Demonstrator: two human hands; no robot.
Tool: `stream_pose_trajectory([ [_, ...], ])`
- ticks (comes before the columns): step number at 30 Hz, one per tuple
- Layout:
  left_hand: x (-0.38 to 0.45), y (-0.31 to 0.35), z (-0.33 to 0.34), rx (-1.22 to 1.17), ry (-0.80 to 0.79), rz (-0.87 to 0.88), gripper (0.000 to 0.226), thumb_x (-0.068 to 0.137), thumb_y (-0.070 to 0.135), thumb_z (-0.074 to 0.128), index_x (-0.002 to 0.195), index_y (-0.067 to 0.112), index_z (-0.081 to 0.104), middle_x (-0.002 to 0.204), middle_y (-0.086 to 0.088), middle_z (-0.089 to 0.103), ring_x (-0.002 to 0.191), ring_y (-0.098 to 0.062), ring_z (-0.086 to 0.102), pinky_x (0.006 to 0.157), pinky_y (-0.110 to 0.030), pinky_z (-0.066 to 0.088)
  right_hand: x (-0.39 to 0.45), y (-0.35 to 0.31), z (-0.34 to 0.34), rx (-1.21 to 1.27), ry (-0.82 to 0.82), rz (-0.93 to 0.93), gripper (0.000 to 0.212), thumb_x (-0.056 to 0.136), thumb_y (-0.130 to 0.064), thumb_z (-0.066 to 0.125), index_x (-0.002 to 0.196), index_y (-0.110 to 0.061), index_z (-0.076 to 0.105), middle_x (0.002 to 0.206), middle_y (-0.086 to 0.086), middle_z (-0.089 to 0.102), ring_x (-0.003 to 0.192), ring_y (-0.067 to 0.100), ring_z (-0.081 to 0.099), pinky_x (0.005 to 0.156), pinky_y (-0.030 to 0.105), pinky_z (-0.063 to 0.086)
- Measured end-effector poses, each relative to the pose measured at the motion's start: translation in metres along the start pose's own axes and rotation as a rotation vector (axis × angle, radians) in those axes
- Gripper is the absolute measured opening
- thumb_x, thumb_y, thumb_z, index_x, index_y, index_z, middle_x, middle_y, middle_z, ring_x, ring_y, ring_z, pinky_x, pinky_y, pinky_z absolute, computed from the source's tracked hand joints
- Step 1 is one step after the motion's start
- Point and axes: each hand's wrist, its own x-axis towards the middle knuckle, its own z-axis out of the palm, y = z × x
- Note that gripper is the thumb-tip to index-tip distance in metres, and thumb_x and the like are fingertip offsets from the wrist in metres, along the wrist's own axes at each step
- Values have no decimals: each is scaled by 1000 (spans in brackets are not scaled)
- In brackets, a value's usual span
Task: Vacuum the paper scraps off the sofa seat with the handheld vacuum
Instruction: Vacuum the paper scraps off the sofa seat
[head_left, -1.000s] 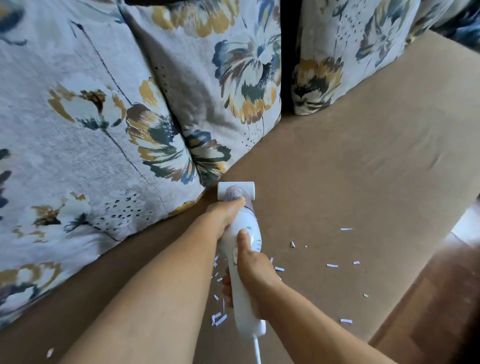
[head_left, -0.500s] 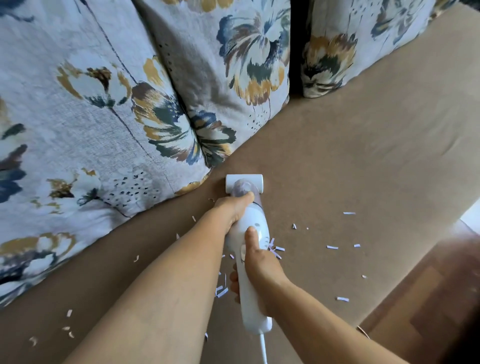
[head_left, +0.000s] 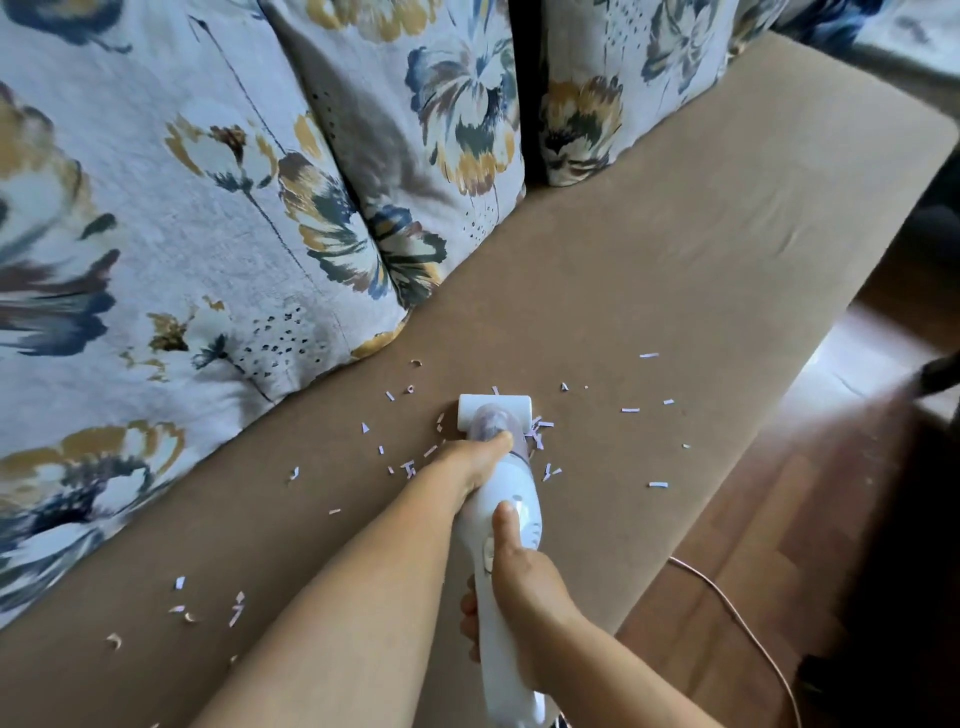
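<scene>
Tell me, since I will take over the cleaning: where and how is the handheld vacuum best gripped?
Grip the handheld vacuum by its slim rear handle, coming from behind, as the right hand does: fingers wrap it, thumb on top. The left hand steadies the wider body near the nozzle.

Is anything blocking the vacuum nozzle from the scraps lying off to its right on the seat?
Nothing visible does. Bare sofa seat lies between the vacuum nozzle and the scraps to its right. The cushions sit behind, clear of that path.
</scene>
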Motion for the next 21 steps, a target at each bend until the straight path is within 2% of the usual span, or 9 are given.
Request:
stream_pose_trajectory([
  [3, -13, -16, 2, -1, -15, 30, 76, 86, 55, 53, 145, 8, 41, 146, -10, 46, 128, -28, 51, 98, -33, 41, -10, 20, 5, 12, 3, -9, 79, 91, -71, 29, 84, 0, 64, 60, 13, 60, 42, 22, 56, 47, 25, 47],
  [7, -31, -28, 0, -13, -39, 17, 77, 86, 57, 55, 142, 5, 44, 139, -13, 52, 120, -29, 55, 90, -31, 43, -23, 35, 7, 8, 22, -30, 82, 91, -70, 28, 94, 2, 67, 58, 12, 62, 40, 22, 57, 46, 25, 48],
  [10, -43, -26, -3, 1, -38, 36, 72, 89, 55, 53, 142, 6, 44, 138, -13, 53, 120, -28, 56, 89, -30, 43, -30, 37, 8, 19, 28, -56, 80, 92, -68, 28, 97, 3, 66, 56, 11, 61, 38, 22, 57, 45, 25, 49],
  [13, -55, -9, -2, 61, -28, 76, 77, 87, 60, 52, 143, 7, 45, 139, -14, 53, 123, -28, 56, 98, -33, 45, -35, 32, 3, 50, 48, -110, 79, 93, -66, 28, 91, 4, 66, 53, 11, 60, 37, 22, 56, 45, 25, 48],
  [17, -62, 30, 14, 92, -81, 123, 75, 90, 58, 50, 144, 7, 43, 140, -16, 52, 125, -32, 54, 99, -35, 44, -34, 11, -18, 129, 76, -141, 77, 94, -66, 29, 81, 2, 64, 47, 10, 58, 39, 23, 55, 44, 25, 47],
  [21, -59, 72, 40, 109, -125, 130, 79, 89, 61, 50, 146, 8, 40, 143, -15, 49, 125, -33, 53, 96, -36, 44, -18, -14, -49, 172, 122, -167, 76, 93, -67, 30, 88, 1, 64, 56, 11, 59, 39, 23, 56, 45, 25, 48],
])
